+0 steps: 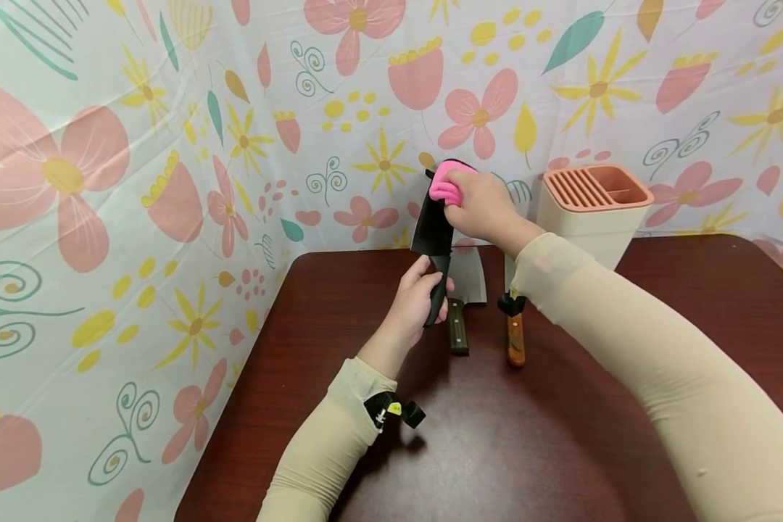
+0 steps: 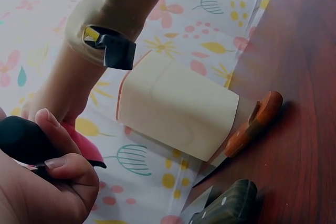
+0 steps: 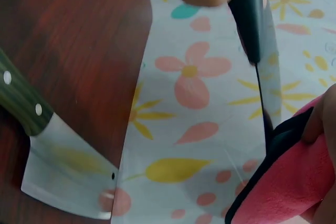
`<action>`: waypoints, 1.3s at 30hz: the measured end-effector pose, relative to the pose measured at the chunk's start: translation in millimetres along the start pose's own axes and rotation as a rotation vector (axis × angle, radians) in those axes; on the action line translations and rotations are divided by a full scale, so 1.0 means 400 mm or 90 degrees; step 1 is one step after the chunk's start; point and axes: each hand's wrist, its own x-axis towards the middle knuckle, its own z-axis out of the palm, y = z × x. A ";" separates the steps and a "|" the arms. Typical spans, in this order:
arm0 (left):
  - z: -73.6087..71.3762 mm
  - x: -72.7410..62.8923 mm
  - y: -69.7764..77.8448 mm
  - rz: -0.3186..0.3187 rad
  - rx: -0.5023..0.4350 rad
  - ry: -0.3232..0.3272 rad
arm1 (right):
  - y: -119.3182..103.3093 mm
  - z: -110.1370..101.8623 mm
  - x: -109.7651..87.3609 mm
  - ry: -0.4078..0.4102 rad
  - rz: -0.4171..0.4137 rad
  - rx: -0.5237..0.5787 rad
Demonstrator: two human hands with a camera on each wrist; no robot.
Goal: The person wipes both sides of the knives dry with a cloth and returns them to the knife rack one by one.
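Observation:
My left hand (image 1: 404, 304) grips the black handle of a dark-bladed kitchen knife (image 1: 433, 230), raised above the back of the table with its blade pointing up and away. A folded pink cloth (image 1: 446, 184) with a dark edge (image 3: 251, 188) lies over the upper end of that blade. The cloth is pinched in my right hand (image 1: 486, 206). Beneath the raised knife, a cleaver (image 1: 458, 328) with a dark green riveted handle rests on the table. To its right lies a second knife (image 1: 515, 341) with an orange-brown wooden handle; my right forearm partly hides its blade.
A cream knife block (image 1: 577, 226) with an orange slotted top stands at the back right, partly behind the right forearm. The dark red-brown table (image 1: 528, 449) meets a flower-printed cloth backdrop (image 1: 196, 188) at the back and left.

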 end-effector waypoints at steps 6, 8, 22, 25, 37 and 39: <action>-0.003 0.002 0.001 -0.008 -0.006 0.003 | -0.050 0.007 -0.020 -0.038 -0.037 -0.028; -0.004 0.003 0.002 -0.006 -0.006 0.002 | -0.064 0.007 -0.028 -0.049 -0.056 -0.042; -0.014 0.004 0.006 0.000 -0.006 0.007 | -0.115 0.007 -0.087 -0.103 -0.129 -0.038; -0.013 0.004 0.007 0.005 -0.009 0.005 | -0.121 -0.001 -0.101 -0.105 -0.147 -0.038; -0.009 0.005 0.002 -0.023 -0.017 0.019 | -0.118 -0.063 -0.132 -0.222 -0.177 0.019; -0.008 0.005 0.001 -0.028 -0.018 0.019 | -0.109 -0.077 -0.129 -0.237 -0.195 0.053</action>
